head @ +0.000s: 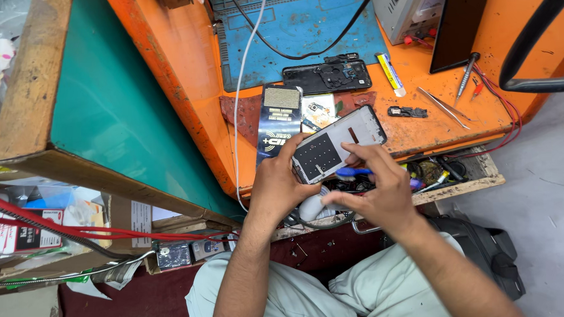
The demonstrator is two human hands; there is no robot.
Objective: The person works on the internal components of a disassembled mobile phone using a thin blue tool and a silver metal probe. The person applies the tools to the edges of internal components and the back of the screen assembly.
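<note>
My left hand (278, 182) grips the lower end of an opened phone frame (347, 136), its bare inner side with a dark grid panel facing up, held over the front edge of the orange workbench (192, 86). My right hand (378, 189) holds a blue-handled tool (352, 172) against the frame's lower edge, with a finger resting on the frame. A black phone back cover (326, 77) lies on the bench behind, next to a dark flat battery pack (279, 121).
A blue work mat (302, 26) covers the bench's back. Tweezers (441, 106), a screwdriver (465, 77), a small black part (408, 112), a white tube (391, 73), cables and a grey power supply (408, 7) lie right. An open drawer (448, 171) holds tools. Boxes sit left.
</note>
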